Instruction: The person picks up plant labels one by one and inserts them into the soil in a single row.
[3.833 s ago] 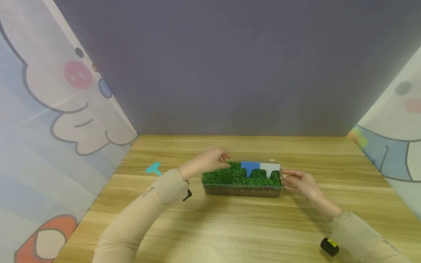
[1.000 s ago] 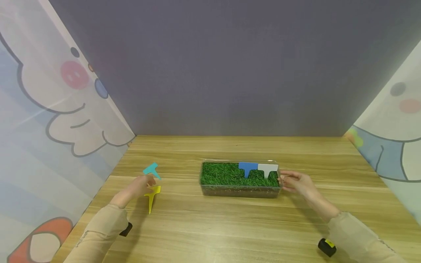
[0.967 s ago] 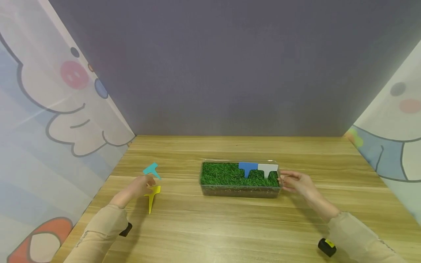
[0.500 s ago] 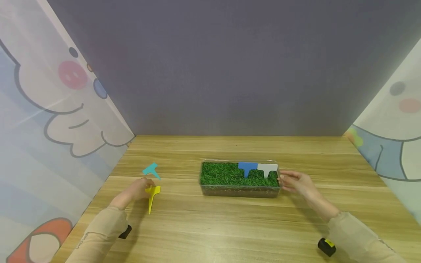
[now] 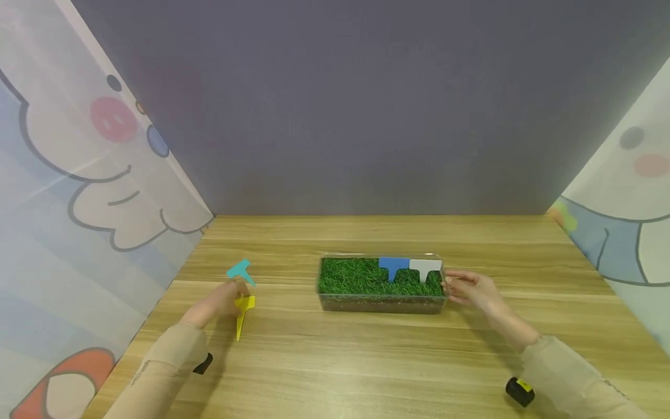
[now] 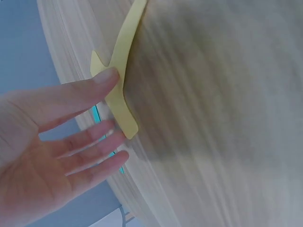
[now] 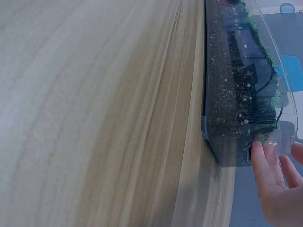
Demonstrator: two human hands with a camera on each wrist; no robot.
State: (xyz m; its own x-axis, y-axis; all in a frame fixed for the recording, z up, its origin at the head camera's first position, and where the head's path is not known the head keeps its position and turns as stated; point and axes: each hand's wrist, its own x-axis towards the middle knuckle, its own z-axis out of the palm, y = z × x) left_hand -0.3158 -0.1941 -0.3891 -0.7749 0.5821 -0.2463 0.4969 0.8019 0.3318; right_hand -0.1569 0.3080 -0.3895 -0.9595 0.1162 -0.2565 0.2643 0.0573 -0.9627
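Observation:
In the head view, my left hand is low over the table at the left, at the crossbar of a yellow T-shaped plant label. The left wrist view shows the thumb pressing that label; the index finger is hidden behind it, other fingers extended. A turquoise plant label lies just beyond. My right hand touches the right end of a clear planter box of soil and green grass, with fairly straight fingers. A blue label and a white label stand upright in the grass.
The wooden table meets a grey wall at the back. Printed cartoon curtains flank the table's sides. A black wrist device is by the right sleeve, and another by the left.
From the planter's left end, my left hand has moved left to the yellow label. Over the last second its fingers have settled on the label's crossbar. My right hand stays at the planter's end.

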